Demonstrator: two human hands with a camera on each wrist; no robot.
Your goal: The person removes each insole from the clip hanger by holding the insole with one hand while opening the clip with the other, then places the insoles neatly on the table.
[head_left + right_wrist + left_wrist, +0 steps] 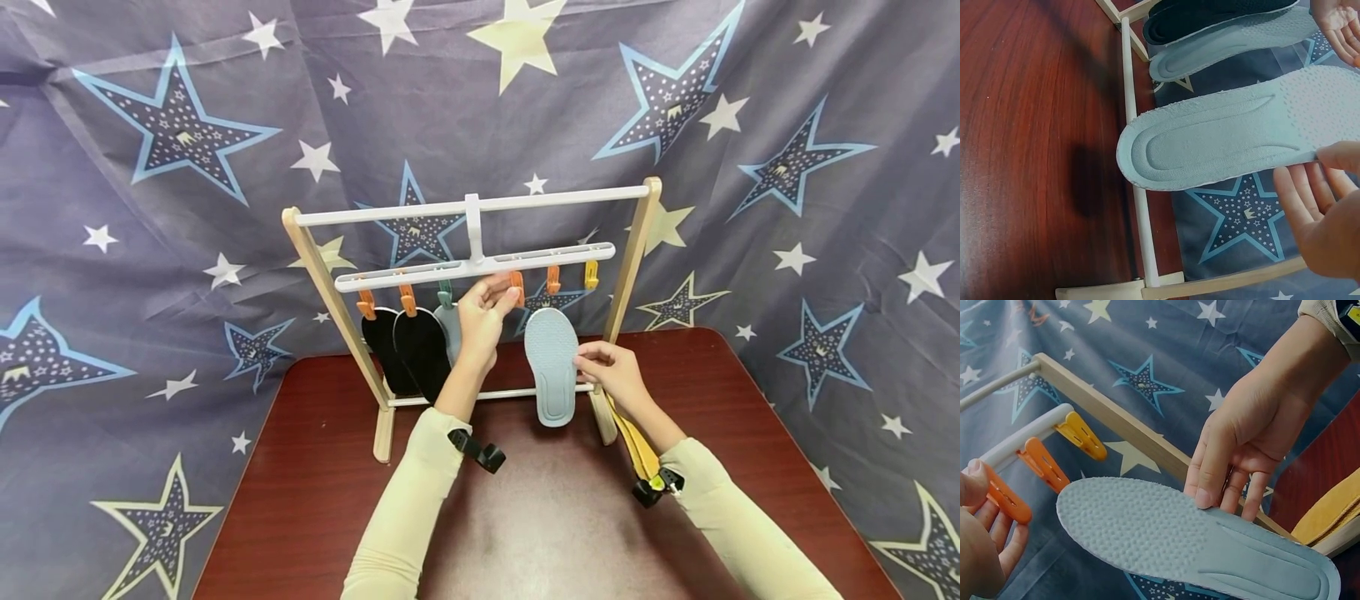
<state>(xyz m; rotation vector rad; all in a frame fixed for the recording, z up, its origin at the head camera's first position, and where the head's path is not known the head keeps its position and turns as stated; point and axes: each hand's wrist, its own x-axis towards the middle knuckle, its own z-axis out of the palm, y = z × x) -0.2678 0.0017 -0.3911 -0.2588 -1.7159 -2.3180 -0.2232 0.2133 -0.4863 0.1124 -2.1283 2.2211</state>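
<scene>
My right hand (611,371) pinches the edge of a light blue insole (551,358) between thumb and fingers, holding it upright below the hanger bar. The textured forefoot points up in the head view. With my left hand (482,317) I grip an orange clip (1009,499) on the white hanger (540,260), thumb on one side and fingers on the other. The insole's top end lies just right of and below this clip. Another orange clip (553,280) and a yellow clip (592,274) hang to the right, nothing in them.
Two black insoles (422,350) hang from orange clips at left; another light blue insole (1222,47) hangs beside them from a green clip (445,292). A wood and white rack (633,258) carries the hanger. Yellow insoles (636,446) lie by its right foot on the red-brown table (315,517).
</scene>
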